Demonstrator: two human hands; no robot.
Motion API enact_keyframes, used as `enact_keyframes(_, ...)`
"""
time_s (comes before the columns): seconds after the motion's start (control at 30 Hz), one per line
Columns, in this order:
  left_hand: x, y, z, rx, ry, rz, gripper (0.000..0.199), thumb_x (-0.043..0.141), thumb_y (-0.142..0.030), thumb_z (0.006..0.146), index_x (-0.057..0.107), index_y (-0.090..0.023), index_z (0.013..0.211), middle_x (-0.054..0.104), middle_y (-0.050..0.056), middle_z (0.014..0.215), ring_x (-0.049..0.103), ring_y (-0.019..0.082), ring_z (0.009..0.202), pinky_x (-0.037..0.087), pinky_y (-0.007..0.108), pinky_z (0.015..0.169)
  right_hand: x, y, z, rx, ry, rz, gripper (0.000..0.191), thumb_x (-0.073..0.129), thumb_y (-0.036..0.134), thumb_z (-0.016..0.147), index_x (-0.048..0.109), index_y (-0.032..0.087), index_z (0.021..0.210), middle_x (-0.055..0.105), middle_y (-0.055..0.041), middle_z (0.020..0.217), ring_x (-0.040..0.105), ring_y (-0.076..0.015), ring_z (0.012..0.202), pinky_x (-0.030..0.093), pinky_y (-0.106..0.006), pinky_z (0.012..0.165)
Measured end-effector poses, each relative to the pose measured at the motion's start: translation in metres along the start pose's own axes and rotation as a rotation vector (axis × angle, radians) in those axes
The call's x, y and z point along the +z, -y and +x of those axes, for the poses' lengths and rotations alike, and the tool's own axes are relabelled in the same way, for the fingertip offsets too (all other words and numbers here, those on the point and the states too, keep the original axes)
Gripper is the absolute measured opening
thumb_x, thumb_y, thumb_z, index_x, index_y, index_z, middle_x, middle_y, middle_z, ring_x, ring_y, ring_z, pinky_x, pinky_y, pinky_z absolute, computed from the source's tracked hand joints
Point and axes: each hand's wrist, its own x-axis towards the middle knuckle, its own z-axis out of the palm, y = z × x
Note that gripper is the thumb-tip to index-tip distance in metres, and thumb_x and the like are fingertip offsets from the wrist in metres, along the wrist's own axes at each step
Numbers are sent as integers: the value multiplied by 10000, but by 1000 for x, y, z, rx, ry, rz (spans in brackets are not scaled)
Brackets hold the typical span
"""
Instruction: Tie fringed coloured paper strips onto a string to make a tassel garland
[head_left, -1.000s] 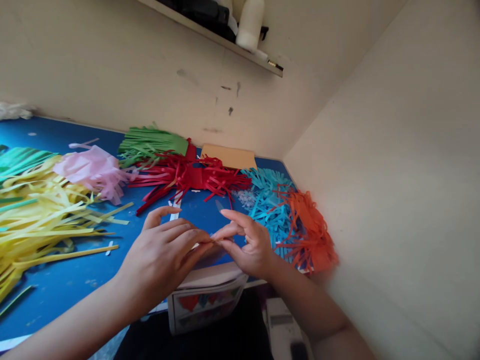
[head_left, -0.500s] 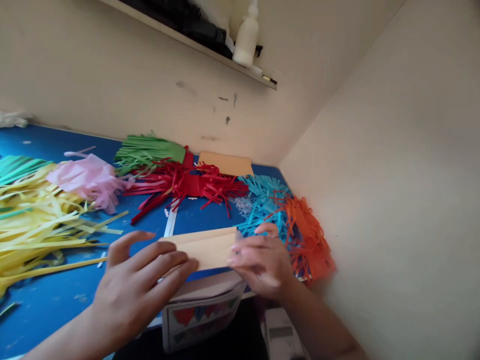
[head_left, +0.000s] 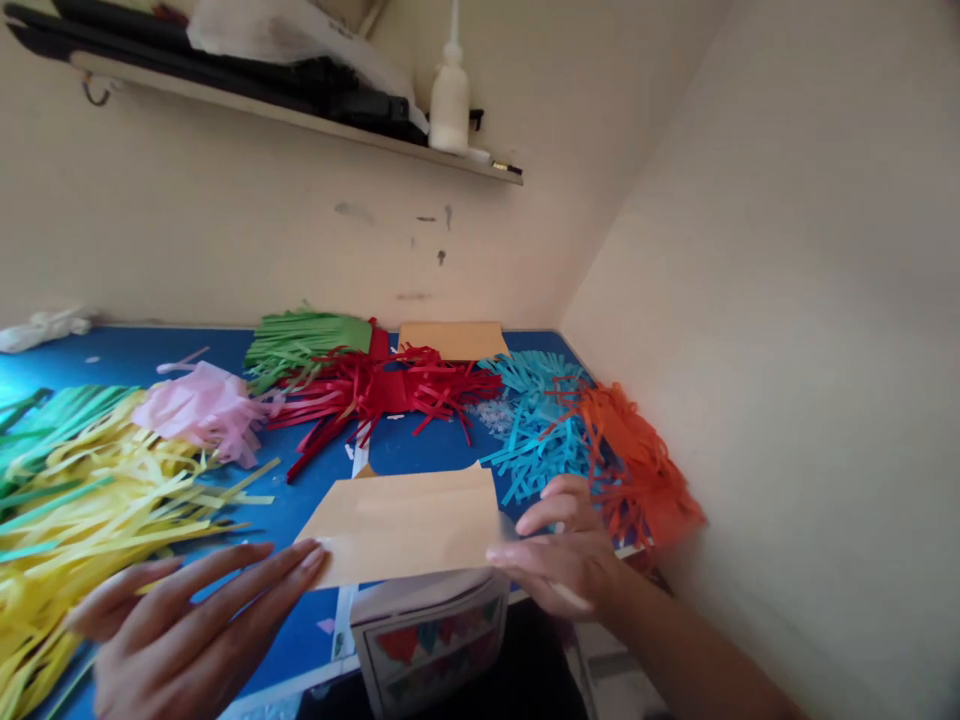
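Observation:
A tan folded paper [head_left: 409, 522] lies near the front edge of the blue table, its flaps raised a little at the back. The fingertips of my left hand [head_left: 202, 615] rest on its lower left corner, fingers stretched out. At its right edge is my right hand [head_left: 566, 550], fingers apart and slightly bent, the tips touching or very close to the paper. Below the paper, a printed sheet with colourful pennant pictures [head_left: 435, 645] hangs over the table's front edge.
Fringed paper surrounds the work: yellow [head_left: 135, 510], pink [head_left: 202, 410], green [head_left: 307, 345], red [head_left: 390, 388], blue [head_left: 544, 420] and orange [head_left: 637, 465]. Another tan paper [head_left: 451, 341] lies by the wall. Above, a shelf [head_left: 300, 118] holds a white bottle [head_left: 450, 105].
The tan paper shows a larger, wider face than before. My left hand has moved left and down with its fingers straighter, and my right hand has shifted slightly right. The view has tilted up.

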Motion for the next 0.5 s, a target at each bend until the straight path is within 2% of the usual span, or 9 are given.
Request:
enact_keyframes(0.07, 5, -9, 30, 0, 0, -124, 292, 537, -160, 894, 692, -361, 1037, 779, -52, 1010, 724, 217, 931, 533, 461, 893, 10, -7, 3, 133, -93, 92, 446, 724, 132, 801, 624, 358, 1173, 714, 52, 721, 658, -166, 735, 461, -384, 898)
enact_keyframes(0.1, 11, -11, 46, -37, -13, -168, 223, 524, -195, 909, 692, -319, 988, 782, -37, 977, 733, 202, 886, 566, 424, 843, 18, -13, 5, 254, -150, 168, 450, 724, 145, 811, 607, 351, 1194, 711, 47, 727, 662, -167, 755, 470, -381, 896)
enact_keyframes(0.17, 28, -9, 76, -222, -54, -191, 199, 502, -313, 939, 683, -237, 909, 777, -12, 866, 732, 178, 758, 595, 330, 668, 36, -30, 9, 546, -261, 391, 500, 716, 233, 840, 526, 325, 1293, 722, 26, 803, 673, -176, 797, 502, -375, 862)
enact_keyframes(0.2, 37, -4, 90, -325, -99, -145, 257, 500, -383, 939, 681, -209, 883, 760, -19, 793, 717, 167, 696, 575, 290, 580, 44, -39, 10, 680, -302, 519, 572, 715, 298, 845, 459, 307, 1357, 732, -1, 901, 679, -184, 842, 517, -371, 844)
enact_keyframes(0.27, 54, 15, 112, -419, -151, -78, 315, 485, -418, 946, 673, -168, 974, 752, -26, 845, 712, 171, 753, 549, 265, 560, 55, -51, 9, 847, -357, 705, 765, 727, 408, 825, 314, 285, 1456, 672, -84, 1198, 660, -204, 1011, 523, -369, 863)
enact_keyframes(0.33, 65, 44, 131, -458, -198, -41, 366, 423, -412, 969, 638, -132, 1064, 742, -42, 934, 704, 177, 825, 534, 276, 589, 60, -53, 0, 883, -362, 779, 907, 738, 470, 811, 190, 293, 1512, 556, -129, 1375, 606, -216, 1139, 491, -382, 932)
enact_keyframes(0.43, 73, 93, 158, -492, -302, 15, 479, 310, -427, 996, 601, -52, 1059, 731, -23, 961, 695, 190, 832, 483, 315, 578, 57, -38, -24, 850, -270, 857, 978, 694, 583, 830, 91, 296, 1544, 579, -140, 1337, 610, -232, 1126, 447, -425, 980)
enact_keyframes(0.5, 75, 115, 175, -470, -322, 41, 544, 230, -440, 1012, 599, -43, 1056, 725, 31, 1041, 684, 272, 960, 490, 384, 605, 53, -23, -42, 805, -199, 935, 1085, 685, 695, 767, 57, 289, 1553, 608, -149, 1295, 613, -267, 1130, 428, -463, 995)
